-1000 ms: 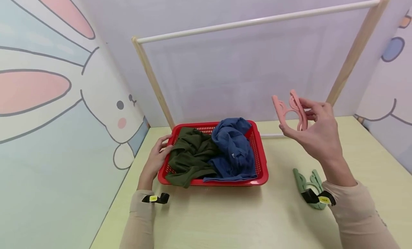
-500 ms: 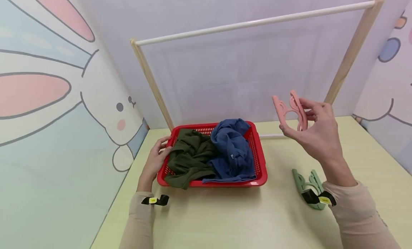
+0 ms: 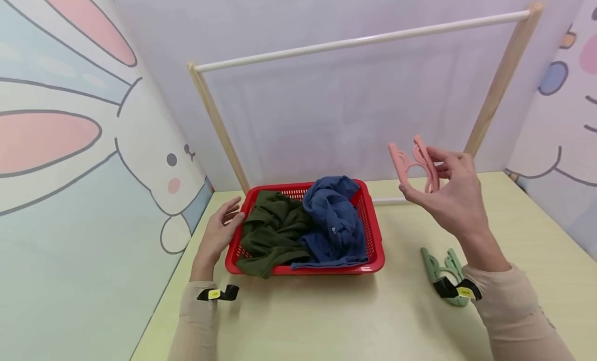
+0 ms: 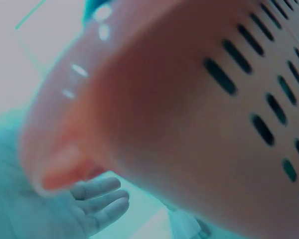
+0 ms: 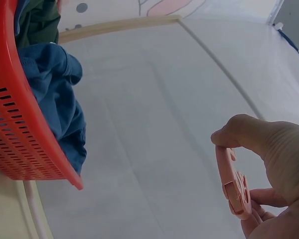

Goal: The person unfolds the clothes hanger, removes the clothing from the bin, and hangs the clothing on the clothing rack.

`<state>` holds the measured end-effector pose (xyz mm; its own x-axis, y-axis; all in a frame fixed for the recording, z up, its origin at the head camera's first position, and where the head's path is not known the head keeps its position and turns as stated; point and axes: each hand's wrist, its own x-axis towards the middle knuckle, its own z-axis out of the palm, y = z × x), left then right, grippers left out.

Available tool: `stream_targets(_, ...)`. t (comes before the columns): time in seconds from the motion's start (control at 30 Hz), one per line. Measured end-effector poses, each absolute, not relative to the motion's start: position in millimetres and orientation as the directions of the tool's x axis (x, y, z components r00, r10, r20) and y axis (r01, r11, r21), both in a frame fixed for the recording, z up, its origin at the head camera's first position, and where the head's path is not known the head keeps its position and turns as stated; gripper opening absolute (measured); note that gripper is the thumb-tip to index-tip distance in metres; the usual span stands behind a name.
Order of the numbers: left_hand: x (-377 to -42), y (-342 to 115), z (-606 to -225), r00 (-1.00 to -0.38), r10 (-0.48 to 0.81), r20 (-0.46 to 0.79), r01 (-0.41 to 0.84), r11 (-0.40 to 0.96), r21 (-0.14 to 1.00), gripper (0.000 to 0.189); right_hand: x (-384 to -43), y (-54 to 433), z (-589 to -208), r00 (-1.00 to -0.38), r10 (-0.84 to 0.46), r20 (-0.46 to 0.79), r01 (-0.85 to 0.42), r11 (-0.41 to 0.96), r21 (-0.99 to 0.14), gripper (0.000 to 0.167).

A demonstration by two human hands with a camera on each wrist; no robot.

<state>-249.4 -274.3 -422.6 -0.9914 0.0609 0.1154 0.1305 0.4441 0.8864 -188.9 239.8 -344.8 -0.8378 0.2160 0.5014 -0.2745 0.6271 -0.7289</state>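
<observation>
In the head view my right hand (image 3: 454,192) holds a folded pink clothes hanger (image 3: 402,167) by its sides, raised above the table at the right. The right wrist view shows the hanger (image 5: 232,184) edge-on between thumb and fingers. Beside the left rim of a red basket (image 3: 379,247) is my left hand (image 3: 218,234), fingers loosely extended and gripping nothing; whether it touches the rim I cannot tell. Inside the basket lie a dark green garment (image 3: 275,236) and a blue garment (image 3: 333,226). A folded green hanger (image 3: 434,268) rests on the table, partly behind my right wrist strap.
Behind the basket stands a rack with a white rail (image 3: 359,41) and wooden posts (image 3: 216,125). A wall (image 3: 93,268) with a painted rabbit borders the pale table (image 3: 326,319) on the left. Another painted wall (image 3: 555,128) is at the right.
My left hand has shifted slightly left, off the basket's rim. The whole head view has tilted a little. My right hand keeps its hold on the pink hanger.
</observation>
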Motion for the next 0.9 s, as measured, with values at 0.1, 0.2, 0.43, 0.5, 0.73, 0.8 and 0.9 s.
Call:
stream_targets(0.1,-246,-272,-414,-0.986,0.045,0.16,0.163,0.448,0.879,0.059,-188,239,-346,-0.837,0.211,0.505,-0.278,0.63,-0.725,0.088)
stream_targets(0.2,-244,-259,-401,-0.972,0.049,0.229,0.227,0.44,0.869,0.055,-187,238,-345,-0.832,0.214,0.512,-0.283,0.63,-0.723,0.09)
stream_targets(0.43,-242,-208,-362,-0.887,0.147,0.438,0.46,0.379,0.803,0.041,-186,230,-343,-0.808,0.193,0.557,-0.344,0.614,-0.711,0.092)
stream_targets(0.5,-242,-189,-351,-0.855,0.183,0.485,0.518,0.338,0.786,0.039,-185,228,-344,-0.798,0.185,0.573,-0.365,0.608,-0.705,0.093)
stream_targets(0.73,-243,-118,-332,-0.766,0.239,0.597,0.639,0.183,0.747,0.034,-183,221,-343,-0.769,0.16,0.619,-0.426,0.594,-0.683,0.094)
stream_targets(0.8,-242,-101,-330,-0.749,0.256,0.611,0.656,0.165,0.736,0.034,-182,219,-344,-0.759,0.149,0.634,-0.445,0.592,-0.672,0.094)
stream_targets(0.9,-242,-77,-329,-0.731,0.29,0.617,0.672,0.147,0.726,0.034,-181,216,-343,-0.741,0.132,0.659,-0.479,0.584,-0.655,0.093)
